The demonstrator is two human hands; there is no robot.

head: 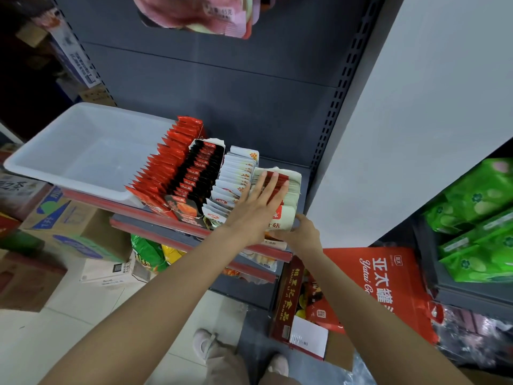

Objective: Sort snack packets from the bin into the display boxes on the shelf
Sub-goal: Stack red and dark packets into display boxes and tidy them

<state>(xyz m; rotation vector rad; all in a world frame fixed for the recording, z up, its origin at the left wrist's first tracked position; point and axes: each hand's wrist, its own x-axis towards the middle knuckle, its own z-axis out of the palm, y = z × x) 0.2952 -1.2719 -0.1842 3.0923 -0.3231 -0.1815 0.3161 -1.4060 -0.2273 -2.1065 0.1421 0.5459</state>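
Snack packets (236, 176) fill four display boxes (294, 215); hands: left (255, 207) flat atop, right (302, 232) gripping box.

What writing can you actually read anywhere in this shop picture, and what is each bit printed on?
"亚太" and "Yatai": red bag on the floor.
"XIANG LI JI FOODS": dark red box beside it.
"20": corner of the white packets on the shelf.
"菇": front of the white display box that the right hand holds and the left hand lies flat on.
Hanging pink packets, cartons at left: print too blurred to read.
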